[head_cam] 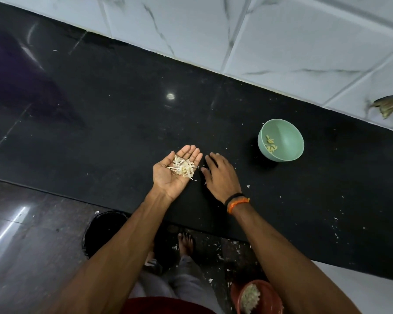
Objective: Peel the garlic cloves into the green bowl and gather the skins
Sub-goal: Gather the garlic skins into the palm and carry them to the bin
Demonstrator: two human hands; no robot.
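The black worktop (123, 123) runs as a broad band from lower right to upper left between the tiled wall (281, 41) and its front edge near the person's feet, with wide bare room to the left of the hands. The left hand (176, 172) lies palm up, fingers straight and together pointing toward the wall, cupping a loose heap of garlic skins (183, 169). Just beside it the right hand (220, 175) rests palm down with fingers spread flat on the worktop, and the green bowl (288, 141) with peeled cloves (271, 145) stands near, to the right.
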